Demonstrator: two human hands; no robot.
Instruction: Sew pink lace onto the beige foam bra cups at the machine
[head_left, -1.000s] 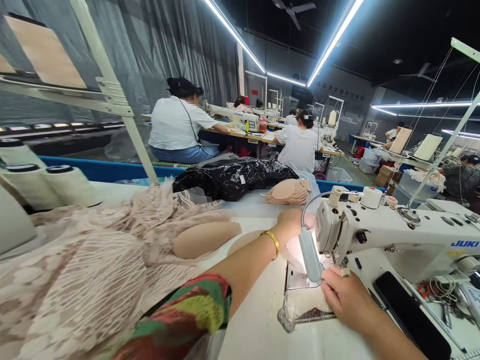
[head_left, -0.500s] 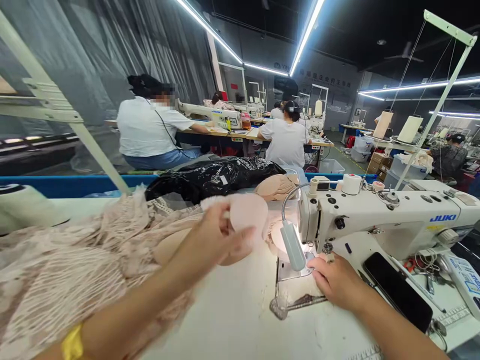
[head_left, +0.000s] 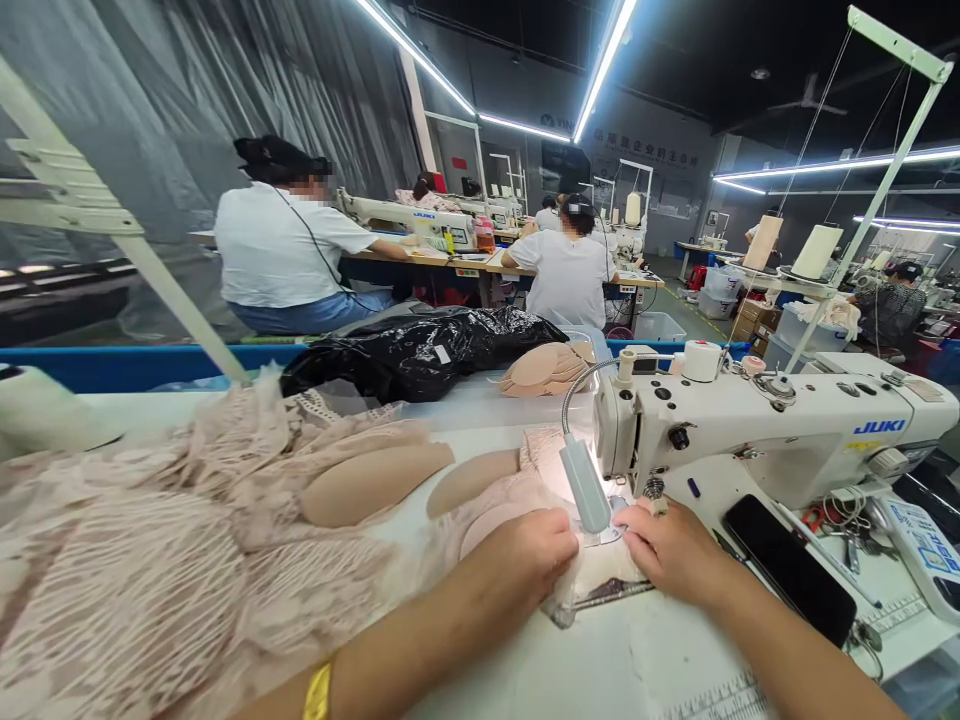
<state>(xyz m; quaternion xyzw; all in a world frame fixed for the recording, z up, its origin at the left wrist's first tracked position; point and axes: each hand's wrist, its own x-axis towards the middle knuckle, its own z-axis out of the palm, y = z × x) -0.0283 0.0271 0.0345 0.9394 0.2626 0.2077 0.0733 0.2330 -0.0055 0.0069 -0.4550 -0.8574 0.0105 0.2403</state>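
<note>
1 hand (head_left: 525, 555) (the left) pinches pale pink fabric (head_left: 487, 500).

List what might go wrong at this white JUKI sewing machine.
The bare left hand and bare right hand are close to the lit end of the white JUKI sewing machine, so a finger might get caught. The flat black rectangular phone lies beside the right forearm, which could knock it.
</note>
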